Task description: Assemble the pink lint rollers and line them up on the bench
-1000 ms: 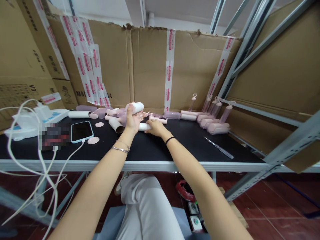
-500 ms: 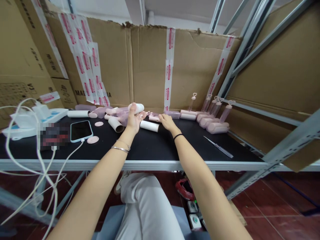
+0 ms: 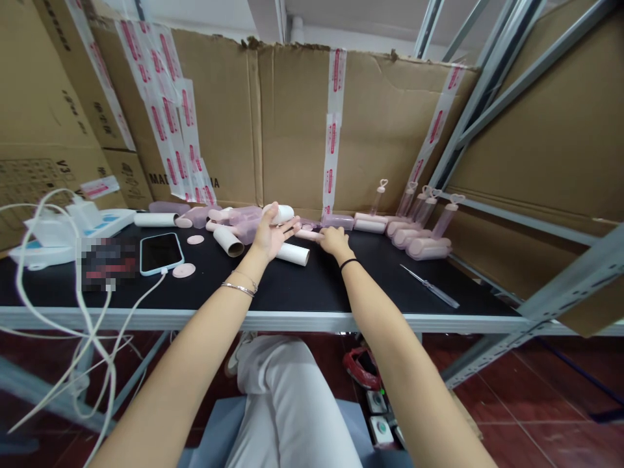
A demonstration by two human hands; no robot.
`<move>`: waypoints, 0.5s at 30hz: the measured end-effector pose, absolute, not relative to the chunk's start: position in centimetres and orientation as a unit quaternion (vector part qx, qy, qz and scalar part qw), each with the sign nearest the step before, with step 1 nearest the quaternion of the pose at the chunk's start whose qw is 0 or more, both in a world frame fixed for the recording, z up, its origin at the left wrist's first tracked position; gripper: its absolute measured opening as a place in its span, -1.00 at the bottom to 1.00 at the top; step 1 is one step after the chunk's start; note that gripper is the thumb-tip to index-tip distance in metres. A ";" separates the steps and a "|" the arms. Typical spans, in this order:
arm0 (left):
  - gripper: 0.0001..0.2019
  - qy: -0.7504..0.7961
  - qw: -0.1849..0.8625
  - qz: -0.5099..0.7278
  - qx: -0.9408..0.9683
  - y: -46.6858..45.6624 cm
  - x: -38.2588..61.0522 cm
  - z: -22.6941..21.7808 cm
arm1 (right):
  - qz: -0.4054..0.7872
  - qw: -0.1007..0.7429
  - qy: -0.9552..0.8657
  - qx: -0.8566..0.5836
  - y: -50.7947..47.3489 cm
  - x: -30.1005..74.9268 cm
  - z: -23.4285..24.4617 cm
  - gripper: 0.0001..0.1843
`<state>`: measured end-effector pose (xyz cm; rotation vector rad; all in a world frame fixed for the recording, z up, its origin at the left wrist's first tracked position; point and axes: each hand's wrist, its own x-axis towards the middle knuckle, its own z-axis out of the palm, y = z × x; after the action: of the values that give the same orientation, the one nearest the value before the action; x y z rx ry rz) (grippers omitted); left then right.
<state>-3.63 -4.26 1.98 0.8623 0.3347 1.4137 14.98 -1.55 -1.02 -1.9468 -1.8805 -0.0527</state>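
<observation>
My left hand (image 3: pixel 270 237) is raised over the black tabletop (image 3: pixel 292 286), holding a white roll (image 3: pixel 281 213) between thumb and fingers, the fingers partly spread. To its right, my right hand (image 3: pixel 334 242) rests on the table with its fingers closed on a pink handle piece (image 3: pixel 307 234). A second white roll (image 3: pixel 292 253) lies on the table between the two hands. An open cardboard tube (image 3: pixel 227 241) lies to the left of my left hand.
Pink lint-roller parts (image 3: pixel 234 221) pile up at the back centre. Finished pink rollers (image 3: pixel 422 244) stand and lie at the back right. A phone (image 3: pixel 160 252) on a cable, a pink cap (image 3: pixel 184 270), and a screwdriver (image 3: pixel 429 286) lie on the table. Cardboard walls surround it.
My right hand left the white roll on the table, reached back toward the pink parts and now grips a pink handle piece. My left hand shifted slightly right with its roll.
</observation>
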 end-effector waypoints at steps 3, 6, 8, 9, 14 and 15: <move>-0.55 0.114 0.700 0.626 0.324 -4.2 -3.9 2.4 | 0.083 0.372 -0.631 -0.676 -1.7 15.1 0.1 -0.67; -0.59 0.126 0.709 0.643 0.260 -3.6 -4.0 2.6 | 0.187 0.526 -0.616 -0.556 -2.2 14.4 1.1 -0.55; -0.73 0.151 0.703 0.656 0.229 -3.1 -4.0 2.5 | 0.192 0.551 -0.660 -0.474 -2.8 13.6 1.4 -0.58; -0.81 0.165 0.698 0.662 0.217 -2.9 -4.0 2.5 | 0.169 0.537 -0.696 -0.446 -3.1 13.1 1.5 -0.64; -0.84 0.202 0.704 0.658 0.175 -3.1 -4.1 2.6 | -0.008 0.387 -0.837 -0.387 -4.0 12.0 1.3 -0.81; -0.83 0.197 0.715 0.645 0.181 -3.3 -4.0 2.7 | -0.027 0.364 -0.849 -0.382 -4.0 11.9 1.3 -0.78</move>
<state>-4.05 -3.32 2.70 0.4012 0.4370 1.4287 11.91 -4.04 1.28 -0.9832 -2.1853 -0.0696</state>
